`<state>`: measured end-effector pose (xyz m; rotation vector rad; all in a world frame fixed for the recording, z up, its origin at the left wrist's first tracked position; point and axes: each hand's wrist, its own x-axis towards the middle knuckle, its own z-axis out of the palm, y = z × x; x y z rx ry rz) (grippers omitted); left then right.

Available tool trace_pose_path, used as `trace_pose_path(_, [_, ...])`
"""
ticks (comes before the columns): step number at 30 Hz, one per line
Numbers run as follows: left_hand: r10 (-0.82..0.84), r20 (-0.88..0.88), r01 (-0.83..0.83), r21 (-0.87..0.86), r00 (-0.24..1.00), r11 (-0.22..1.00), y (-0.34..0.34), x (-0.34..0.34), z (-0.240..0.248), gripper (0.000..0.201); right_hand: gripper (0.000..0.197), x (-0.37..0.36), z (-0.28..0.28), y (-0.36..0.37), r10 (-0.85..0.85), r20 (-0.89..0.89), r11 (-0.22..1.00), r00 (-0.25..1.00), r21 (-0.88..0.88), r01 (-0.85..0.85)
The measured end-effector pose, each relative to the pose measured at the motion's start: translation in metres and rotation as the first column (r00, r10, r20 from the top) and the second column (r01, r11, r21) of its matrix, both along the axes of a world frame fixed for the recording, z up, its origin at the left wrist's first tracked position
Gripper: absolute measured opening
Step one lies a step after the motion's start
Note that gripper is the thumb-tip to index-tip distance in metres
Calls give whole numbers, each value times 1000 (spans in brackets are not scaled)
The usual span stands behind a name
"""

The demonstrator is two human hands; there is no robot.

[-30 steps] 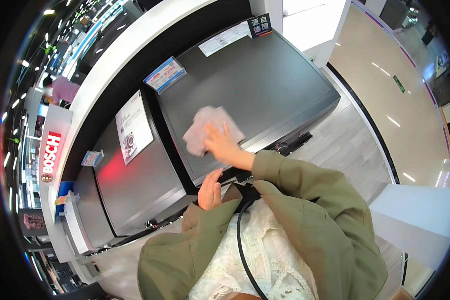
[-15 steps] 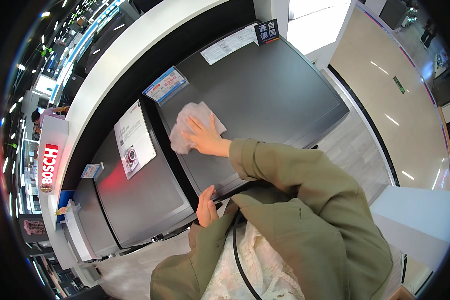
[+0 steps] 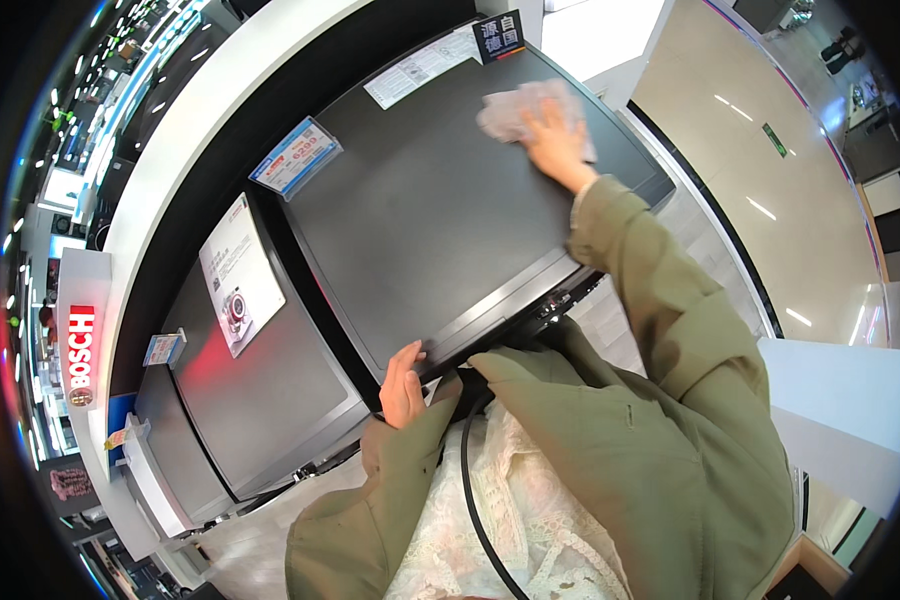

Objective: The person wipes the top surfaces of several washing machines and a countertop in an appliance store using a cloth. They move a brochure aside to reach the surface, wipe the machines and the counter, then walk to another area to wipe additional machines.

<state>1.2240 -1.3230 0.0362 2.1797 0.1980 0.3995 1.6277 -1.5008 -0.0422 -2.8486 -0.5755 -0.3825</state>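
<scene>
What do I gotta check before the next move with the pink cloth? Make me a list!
1. Right hand on the pink cloth: ok, fingers spread over it.
2. Cloth on the grey top: ok, toward its far right corner.
3. Cloth smooth and flat: not ok, it looks rumpled.
4. Blue-and-white card stand away from the cloth: ok, it's over at the top's back left.
5. Left hand touching the front edge: cannot tell, it's right beside it.
6. Cloth damp or dry: cannot tell.

The cloth (image 3: 507, 112) is pale pink, the appliance (image 3: 400, 215) grey.
</scene>
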Motion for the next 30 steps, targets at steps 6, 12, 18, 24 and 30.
trace_pose_path(6, [-100,-14,100,6,995,995,-8,9,0,47,54,-53,-4,-63,-159,-44,980,986,118,163])
trace_pose_path(12, [-155,15,154,43,988,987,-22,12,11,44,54,-225,-16,94,592,83,758,802,282,-589])
trace_pose_path(18, [-187,126,172,123,974,977,-38,10,16,37,53,-244,-7,87,636,49,736,770,262,-625])
trace_pose_path(24, [-126,16,123,142,992,982,-57,-27,13,36,41,-113,0,-75,348,165,905,923,200,-377])
trace_pose_path(30, [-7,-90,21,157,996,987,-66,-71,-1,28,46,-71,-17,-130,-248,-36,969,968,-26,247])
